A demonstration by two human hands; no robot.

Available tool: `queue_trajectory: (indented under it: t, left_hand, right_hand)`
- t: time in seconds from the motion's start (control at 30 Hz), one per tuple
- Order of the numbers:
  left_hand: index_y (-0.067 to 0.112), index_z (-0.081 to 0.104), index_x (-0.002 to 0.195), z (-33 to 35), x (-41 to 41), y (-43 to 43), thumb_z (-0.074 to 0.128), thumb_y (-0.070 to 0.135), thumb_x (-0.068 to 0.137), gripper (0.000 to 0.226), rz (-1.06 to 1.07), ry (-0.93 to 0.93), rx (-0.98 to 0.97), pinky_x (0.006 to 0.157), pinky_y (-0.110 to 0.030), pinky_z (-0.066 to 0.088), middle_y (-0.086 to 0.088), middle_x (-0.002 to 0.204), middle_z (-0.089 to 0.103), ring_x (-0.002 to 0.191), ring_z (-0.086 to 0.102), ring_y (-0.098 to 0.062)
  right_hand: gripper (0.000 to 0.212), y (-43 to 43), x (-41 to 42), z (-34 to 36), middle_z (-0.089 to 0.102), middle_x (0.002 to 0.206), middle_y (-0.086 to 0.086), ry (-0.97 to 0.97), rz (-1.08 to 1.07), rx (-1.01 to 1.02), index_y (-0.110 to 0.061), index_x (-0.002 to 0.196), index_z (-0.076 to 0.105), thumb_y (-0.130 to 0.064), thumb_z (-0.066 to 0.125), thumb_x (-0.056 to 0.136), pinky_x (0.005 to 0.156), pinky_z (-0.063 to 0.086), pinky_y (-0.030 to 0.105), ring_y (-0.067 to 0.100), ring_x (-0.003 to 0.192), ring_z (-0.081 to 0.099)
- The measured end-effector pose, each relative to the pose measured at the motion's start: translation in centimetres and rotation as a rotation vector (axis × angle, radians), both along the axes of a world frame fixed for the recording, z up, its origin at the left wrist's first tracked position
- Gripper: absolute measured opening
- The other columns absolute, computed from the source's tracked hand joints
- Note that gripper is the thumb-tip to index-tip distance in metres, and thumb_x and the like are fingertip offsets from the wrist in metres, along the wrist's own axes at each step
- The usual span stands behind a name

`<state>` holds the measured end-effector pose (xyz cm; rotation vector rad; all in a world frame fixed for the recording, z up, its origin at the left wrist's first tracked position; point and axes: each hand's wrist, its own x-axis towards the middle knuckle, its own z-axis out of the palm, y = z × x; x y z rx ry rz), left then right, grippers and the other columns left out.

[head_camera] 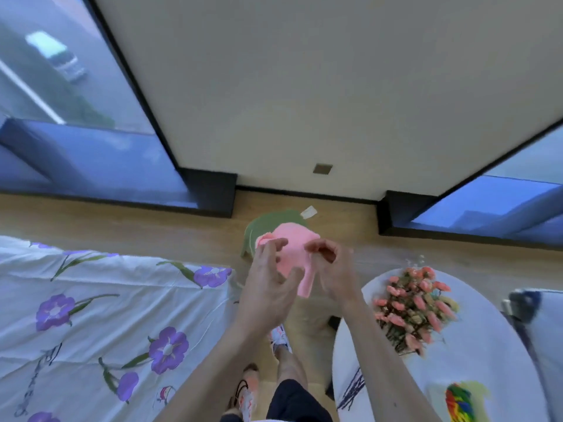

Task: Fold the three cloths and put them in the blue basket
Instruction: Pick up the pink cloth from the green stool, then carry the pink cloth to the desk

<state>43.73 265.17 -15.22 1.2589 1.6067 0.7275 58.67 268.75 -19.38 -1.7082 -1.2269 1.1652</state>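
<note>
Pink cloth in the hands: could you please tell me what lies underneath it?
A green stool stands on the wooden floor beneath the pink cloth. Its far and left edges show; the cloth hides the rest.
</note>
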Motion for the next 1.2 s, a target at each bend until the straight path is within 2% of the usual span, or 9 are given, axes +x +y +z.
queue_trajectory:
  t: [0.17,0.33,0.43,0.53,0.77,0.83,0.97,1.07,1.2]
  left_hand:
    - [0.032,0.039,0.138,4.3,3.7,-5.4,0.07,0.037,0.078,0.067,-0.214,0.062,0.225,0.094,-0.036,0.049,0.012,0.126,0.039,0.123,0.044,-0.016]
    - [0.034,0.041,0.132,7.4,7.7,-10.9,0.079,0.038,0.072,0.071,-0.452,0.048,0.418,0.097,-0.027,0.041,0.022,0.123,0.044,0.119,0.045,-0.007]
    - [0.03,0.053,0.126,8.3,10.8,-14.1,0.071,0.042,0.074,0.057,-0.548,0.019,0.388,0.089,-0.032,0.051,0.015,0.115,0.06,0.105,0.056,-0.007]
    - [0.032,0.06,0.116,9.3,14.3,-18.0,0.065,0.029,0.081,0.036,-0.638,-0.034,0.361,0.081,-0.037,0.056,0.014,0.104,0.067,0.095,0.063,-0.006]
    - [0.027,0.067,0.1,11.3,22.2,-31.5,0.063,0.021,0.082,0.02,-0.886,-0.137,0.409,0.08,-0.023,0.053,0.03,0.1,0.065,0.093,0.062,0.005]
    - [0.035,0.065,0.096,11.0,24.2,-36.2,0.065,0.01,0.083,0.028,-0.924,-0.121,0.412,0.082,-0.021,0.052,0.033,0.098,0.064,0.092,0.06,0.008]
    - [0.034,0.061,0.098,10.0,28.0,-45.2,0.063,0.009,0.083,0.029,-0.974,-0.083,0.406,0.073,-0.033,0.052,0.014,0.085,0.068,0.083,0.063,-0.003]
    - [0.035,0.059,0.099,9.9,30.8,-52.6,0.065,0.01,0.085,0.029,-1.022,-0.089,0.359,0.063,-0.026,0.045,0.01,0.081,0.065,0.077,0.062,-0.011]
    - [0.032,0.06,0.091,9.8,33.8,-61.3,0.066,0.001,0.082,0.032,-1.14,-0.106,0.35,0.059,-0.014,0.042,0.005,0.074,0.064,0.071,0.059,-0.007]
  right_hand:
    - [0.029,-8.6,3.3,8.9,0.076,0.086,-0.003,0.054,-0.132,0.158,-0.013,0.084,0.075,0.012,0.062,0.084,0.082,0.056,0.024,0.007,0.085,0.071]
    - [0.034,-17.6,6.4,14.1,0.073,0.094,0.0,0.03,-0.244,0.273,-0.023,0.096,0.071,0.008,0.063,0.084,0.082,0.058,0.028,0.015,0.093,0.07]
    - [0.033,-23.1,8.4,15.3,0.072,0.088,0.006,0.068,-0.373,0.285,-0.02,0.103,0.066,0.007,0.066,0.084,0.076,0.057,0.031,0.017,0.087,0.07]
    - [0.035,-29.1,10.8,15.6,0.074,0.092,0.006,0.067,-0.516,0.317,-0.016,0.109,0.064,0.006,0.068,0.082,0.084,0.058,0.033,0.017,0.091,0.072]
    - [0.031,-46.4,16.3,15.6,0.076,0.094,-0.001,0.037,-0.803,0.367,-0.027,0.112,0.066,-0.009,0.07,0.087,0.086,0.055,0.033,0.016,0.094,0.071]
    - [0.031,-52.4,17.9,15.1,0.076,0.101,-0.004,-0.003,-0.891,0.352,-0.029,0.114,0.064,-0.01,0.067,0.089,0.093,0.055,0.036,0.014,0.101,0.071]
    - [0.035,-64.3,21.1,14.1,0.073,0.111,-0.009,-0.023,-1.14,0.369,-0.029,0.12,0.063,-0.01,0.067,0.091,0.097,0.054,0.032,0.008,0.105,0.068]
    - [0.038,-73.5,23.5,13.3,0.071,0.115,-0.006,0.014,-1.311,0.412,-0.028,0.123,0.061,-0.011,0.069,0.09,0.098,0.052,0.03,0.007,0.107,0.067]
    - [0.037,-84.2,25.0,13.8,0.069,0.116,-0.004,0.051,-1.494,0.449,-0.03,0.118,0.059,-0.007,0.069,0.09,0.094,0.051,0.024,0.004,0.102,0.068]
